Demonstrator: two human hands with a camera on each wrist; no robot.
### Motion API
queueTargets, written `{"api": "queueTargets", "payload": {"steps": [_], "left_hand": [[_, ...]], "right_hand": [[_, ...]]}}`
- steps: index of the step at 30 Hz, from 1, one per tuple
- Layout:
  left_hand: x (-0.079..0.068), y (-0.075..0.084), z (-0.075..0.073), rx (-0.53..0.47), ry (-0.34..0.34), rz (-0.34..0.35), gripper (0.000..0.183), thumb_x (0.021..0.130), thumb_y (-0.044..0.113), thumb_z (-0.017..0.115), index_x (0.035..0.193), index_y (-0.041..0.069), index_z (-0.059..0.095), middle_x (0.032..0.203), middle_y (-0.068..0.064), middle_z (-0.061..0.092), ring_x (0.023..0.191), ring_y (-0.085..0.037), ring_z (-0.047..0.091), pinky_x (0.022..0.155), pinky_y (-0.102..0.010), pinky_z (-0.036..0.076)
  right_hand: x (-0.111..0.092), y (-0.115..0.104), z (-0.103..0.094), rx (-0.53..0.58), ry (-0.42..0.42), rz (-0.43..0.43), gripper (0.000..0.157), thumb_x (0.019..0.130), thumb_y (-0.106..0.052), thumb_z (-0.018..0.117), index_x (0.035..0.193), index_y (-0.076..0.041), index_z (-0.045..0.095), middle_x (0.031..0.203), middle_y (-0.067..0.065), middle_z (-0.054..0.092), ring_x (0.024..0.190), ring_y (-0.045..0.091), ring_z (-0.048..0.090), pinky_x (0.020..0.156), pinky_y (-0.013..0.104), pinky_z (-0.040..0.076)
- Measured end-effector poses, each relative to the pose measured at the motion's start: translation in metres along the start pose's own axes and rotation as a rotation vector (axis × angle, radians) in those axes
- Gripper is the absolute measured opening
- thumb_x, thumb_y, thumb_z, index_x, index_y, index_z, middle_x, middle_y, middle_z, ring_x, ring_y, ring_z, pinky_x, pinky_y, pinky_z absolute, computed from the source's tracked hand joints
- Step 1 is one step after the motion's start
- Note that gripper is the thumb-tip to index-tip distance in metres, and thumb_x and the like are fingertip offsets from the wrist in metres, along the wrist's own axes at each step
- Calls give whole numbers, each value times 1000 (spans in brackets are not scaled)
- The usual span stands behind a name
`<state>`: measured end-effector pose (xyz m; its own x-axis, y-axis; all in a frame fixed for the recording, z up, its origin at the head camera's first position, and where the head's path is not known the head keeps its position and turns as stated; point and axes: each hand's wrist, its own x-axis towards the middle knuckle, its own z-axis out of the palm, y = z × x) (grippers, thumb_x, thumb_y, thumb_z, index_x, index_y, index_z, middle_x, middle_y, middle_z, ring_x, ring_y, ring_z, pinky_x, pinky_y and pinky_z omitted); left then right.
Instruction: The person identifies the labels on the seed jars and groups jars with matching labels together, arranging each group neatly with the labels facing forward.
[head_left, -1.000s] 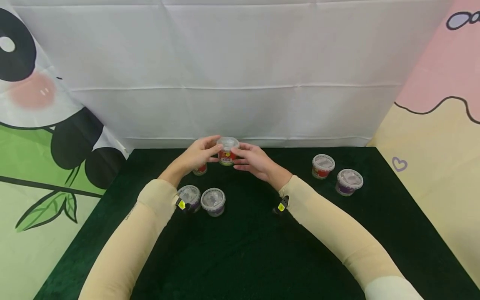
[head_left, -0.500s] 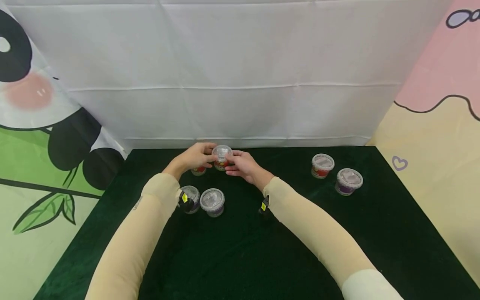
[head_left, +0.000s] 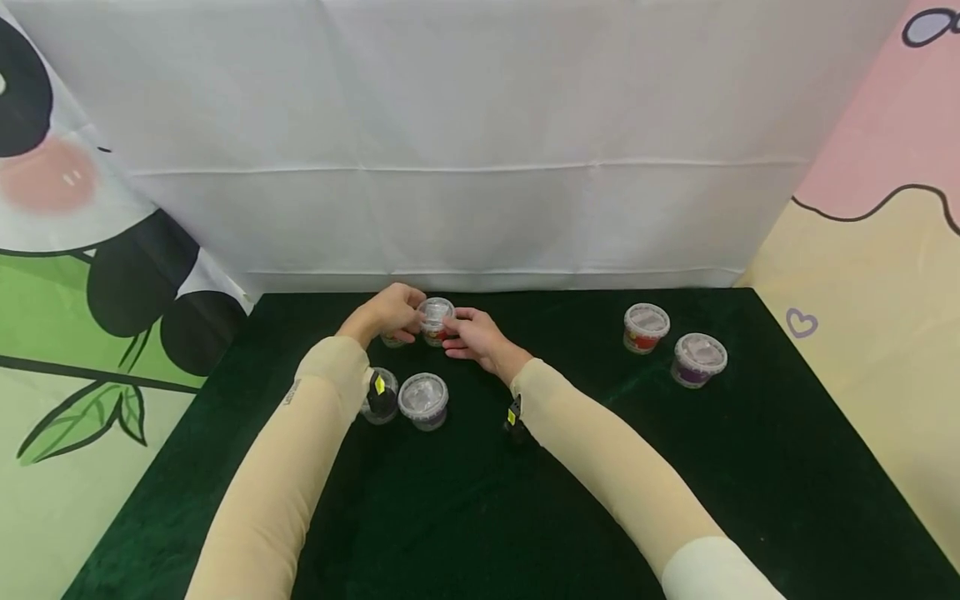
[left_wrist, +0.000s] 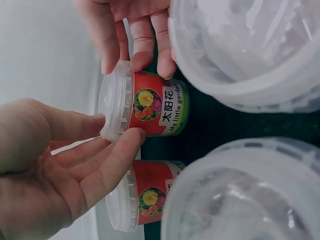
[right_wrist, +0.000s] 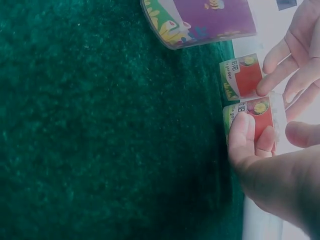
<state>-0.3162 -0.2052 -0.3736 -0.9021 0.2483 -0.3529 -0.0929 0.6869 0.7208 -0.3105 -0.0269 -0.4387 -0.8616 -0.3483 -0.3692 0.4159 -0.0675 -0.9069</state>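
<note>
At the back of the table, a clear plastic jar (head_left: 436, 315) with a red flower label stands upright between my two hands. My left hand (head_left: 392, 312) holds it from the left, thumb at the lid and fingertips at the label in the left wrist view. From the right, my right hand (head_left: 483, 340) holds its side, fingers (right_wrist: 242, 131) over the label. A second red-labelled jar (left_wrist: 152, 195) stands close to the left, partly hidden by my left hand. Nearer me are two purple-labelled jars; the right one (head_left: 424, 402) is plain, the left one (head_left: 378, 408) partly covered by my wrist camera.
On the right of the dark green cloth (head_left: 525, 517) stand another red-labelled jar (head_left: 645, 327) and a purple-labelled jar (head_left: 699, 361). A white curtain (head_left: 480, 167) rises behind the table's back edge. Printed cartoon panels flank both sides.
My hands have brought the red-labelled jar down and to the left, beside the other red-labelled jar. The remaining jars have stayed in place.
</note>
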Motion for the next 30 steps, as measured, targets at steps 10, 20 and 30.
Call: {"api": "queueTargets", "payload": {"steps": [10, 20, 30], "left_hand": [[2, -1, 5, 16, 59, -19, 52, 104, -1, 46, 153, -10, 30, 148, -33, 43, 112, -41, 65, 81, -39, 60], [5, 2, 15, 39, 90, -57, 51, 105, 0, 43, 154, -7, 32, 132, -29, 55, 110, -39, 65, 77, -35, 61], [1, 1, 17, 5, 89, -68, 52, 105, -2, 42, 155, -6, 30, 133, -30, 54, 111, -40, 65, 75, -35, 61]], "right_hand": [[0, -2, 5, -131, 33, -20, 48, 107, -28, 56, 150, -10, 43, 115, 15, 68, 95, 30, 71, 85, 43, 59], [-1, 4, 4, -172, 55, -29, 48, 108, -31, 53, 150, -10, 39, 112, 15, 68, 94, 32, 71, 82, 45, 60], [-2, 6, 4, -150, 21, -5, 46, 108, -31, 51, 148, -11, 38, 119, 19, 67, 94, 34, 72, 82, 47, 60]]}}
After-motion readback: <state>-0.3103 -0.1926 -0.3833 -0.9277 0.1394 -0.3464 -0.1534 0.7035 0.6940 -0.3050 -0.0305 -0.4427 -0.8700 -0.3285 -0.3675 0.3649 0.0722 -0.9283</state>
